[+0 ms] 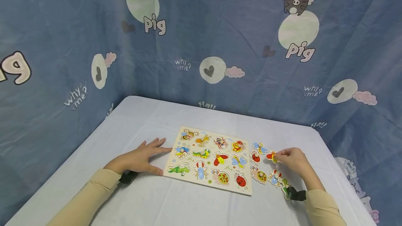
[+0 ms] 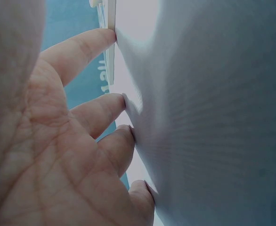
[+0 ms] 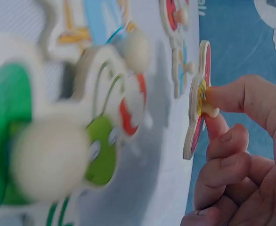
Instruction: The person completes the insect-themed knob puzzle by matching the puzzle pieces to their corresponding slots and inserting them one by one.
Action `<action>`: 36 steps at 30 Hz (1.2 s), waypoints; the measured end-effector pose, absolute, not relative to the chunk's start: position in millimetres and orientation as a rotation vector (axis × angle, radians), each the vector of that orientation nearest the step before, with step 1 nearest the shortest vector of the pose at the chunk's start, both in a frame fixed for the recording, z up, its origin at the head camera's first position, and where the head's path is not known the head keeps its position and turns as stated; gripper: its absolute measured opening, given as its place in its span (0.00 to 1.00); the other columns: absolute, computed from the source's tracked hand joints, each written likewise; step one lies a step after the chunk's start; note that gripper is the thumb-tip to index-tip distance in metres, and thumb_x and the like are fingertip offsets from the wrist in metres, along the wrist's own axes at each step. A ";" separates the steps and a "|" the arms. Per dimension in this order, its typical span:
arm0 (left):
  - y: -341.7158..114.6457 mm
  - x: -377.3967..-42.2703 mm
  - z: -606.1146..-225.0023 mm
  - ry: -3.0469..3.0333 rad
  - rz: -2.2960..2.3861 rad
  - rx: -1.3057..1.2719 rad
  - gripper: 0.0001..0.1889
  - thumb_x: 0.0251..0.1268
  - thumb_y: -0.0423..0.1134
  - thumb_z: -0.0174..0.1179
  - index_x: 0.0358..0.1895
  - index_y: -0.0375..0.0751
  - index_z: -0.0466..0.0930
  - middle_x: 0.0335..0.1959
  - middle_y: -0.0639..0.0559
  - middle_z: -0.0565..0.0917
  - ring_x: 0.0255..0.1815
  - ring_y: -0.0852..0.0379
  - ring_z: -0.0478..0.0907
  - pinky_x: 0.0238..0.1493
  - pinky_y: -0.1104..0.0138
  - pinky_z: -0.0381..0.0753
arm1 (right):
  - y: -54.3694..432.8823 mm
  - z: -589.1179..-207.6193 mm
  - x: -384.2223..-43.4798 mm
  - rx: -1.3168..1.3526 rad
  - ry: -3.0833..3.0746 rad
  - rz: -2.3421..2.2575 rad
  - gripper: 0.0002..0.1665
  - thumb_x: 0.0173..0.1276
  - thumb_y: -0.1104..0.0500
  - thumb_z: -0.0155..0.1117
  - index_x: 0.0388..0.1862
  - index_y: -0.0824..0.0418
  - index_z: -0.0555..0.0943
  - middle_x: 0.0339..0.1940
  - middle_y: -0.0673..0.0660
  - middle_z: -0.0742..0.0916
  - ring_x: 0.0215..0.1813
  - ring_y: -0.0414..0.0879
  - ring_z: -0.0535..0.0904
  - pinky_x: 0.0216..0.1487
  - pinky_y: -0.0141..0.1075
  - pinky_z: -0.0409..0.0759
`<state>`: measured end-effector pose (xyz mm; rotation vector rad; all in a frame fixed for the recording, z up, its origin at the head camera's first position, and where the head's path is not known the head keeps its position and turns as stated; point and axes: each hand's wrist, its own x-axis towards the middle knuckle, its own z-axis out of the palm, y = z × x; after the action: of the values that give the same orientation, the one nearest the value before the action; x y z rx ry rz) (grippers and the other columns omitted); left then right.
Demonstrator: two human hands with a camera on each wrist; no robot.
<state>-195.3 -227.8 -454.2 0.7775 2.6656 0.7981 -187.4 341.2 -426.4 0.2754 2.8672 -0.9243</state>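
Observation:
My right hand [image 1: 293,161] pinches the wooden knob [image 3: 210,111] of a red and yellow winged-insect puzzle piece [image 3: 193,129] between thumb and index finger. In the right wrist view this piece stands on edge, off the tablecloth. My left hand [image 1: 139,158] lies with fingers spread at the left side of a wooden insect puzzle board [image 1: 226,187]. Its index finger and thumb touch the board's edge; the left wrist view shows the other fingertips against the cloth. Printed insects cover the board, and knobs stand on some of those in the upper left part.
Loose knobbed pieces lie right of the board: a blue-winged bee [image 1: 259,148], a ladybug [image 1: 255,157], a snail [image 1: 260,176], a beetle [image 1: 275,178] and a green insect [image 1: 284,183] partly behind the wrist camera. A white cloth [image 1: 141,121] covers the table; blue printed curtains [image 1: 188,37] hang behind.

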 end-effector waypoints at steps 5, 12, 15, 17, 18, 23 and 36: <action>-226.9 -194.3 -453.8 2.653 0.810 0.771 0.48 0.54 0.59 0.82 0.79 0.53 0.74 0.89 0.34 0.54 0.90 0.27 0.42 0.81 0.23 0.35 | 328.6 -423.4 -189.6 0.198 2.885 -0.938 0.19 0.70 0.50 0.73 0.44 0.68 0.88 0.34 0.55 0.88 0.39 0.47 0.76 0.38 0.37 0.73; -226.2 -192.9 -455.1 2.663 0.792 0.752 0.48 0.53 0.59 0.82 0.79 0.53 0.75 0.89 0.35 0.54 0.90 0.27 0.43 0.82 0.23 0.36 | 309.5 -421.6 -193.8 0.072 2.876 -0.990 0.16 0.68 0.53 0.74 0.43 0.66 0.88 0.26 0.51 0.81 0.34 0.45 0.72 0.32 0.36 0.69; -226.3 -193.1 -454.9 2.664 0.792 0.753 0.48 0.53 0.59 0.82 0.79 0.53 0.75 0.89 0.35 0.54 0.90 0.27 0.43 0.81 0.23 0.36 | 301.3 -419.6 -196.5 0.029 2.877 -0.983 0.14 0.68 0.55 0.74 0.43 0.66 0.88 0.26 0.51 0.81 0.33 0.45 0.72 0.32 0.36 0.68; -226.6 -193.4 -454.6 2.662 0.796 0.753 0.48 0.53 0.59 0.82 0.79 0.53 0.75 0.89 0.35 0.54 0.90 0.27 0.43 0.81 0.23 0.36 | 295.6 -417.8 -197.9 0.004 2.879 -0.980 0.14 0.68 0.55 0.74 0.42 0.66 0.88 0.26 0.51 0.81 0.33 0.45 0.72 0.34 0.36 0.68; -226.7 -193.6 -454.5 2.661 0.796 0.755 0.48 0.53 0.59 0.82 0.79 0.53 0.74 0.89 0.35 0.54 0.90 0.27 0.43 0.81 0.23 0.36 | 292.8 -417.2 -198.6 -0.001 2.879 -0.979 0.13 0.68 0.56 0.74 0.42 0.66 0.88 0.26 0.51 0.81 0.33 0.45 0.72 0.34 0.36 0.68; -227.5 -194.4 -454.4 2.660 0.796 0.760 0.48 0.53 0.59 0.82 0.79 0.53 0.74 0.89 0.35 0.54 0.90 0.28 0.43 0.81 0.23 0.36 | 279.2 -416.1 -202.5 -0.034 2.863 -0.992 0.12 0.67 0.57 0.74 0.41 0.65 0.87 0.26 0.52 0.82 0.32 0.45 0.72 0.34 0.37 0.68; -226.3 -193.7 -452.0 2.662 0.798 0.764 0.48 0.53 0.60 0.82 0.79 0.53 0.74 0.89 0.34 0.54 0.90 0.27 0.43 0.81 0.23 0.35 | 246.5 -420.7 -214.7 -0.173 2.831 -0.987 0.07 0.67 0.57 0.73 0.38 0.61 0.89 0.19 0.48 0.75 0.24 0.42 0.68 0.26 0.33 0.67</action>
<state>-193.7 -226.3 -452.0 0.7636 2.6617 0.7980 -214.7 246.5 -420.7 -0.1727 2.8306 -0.9873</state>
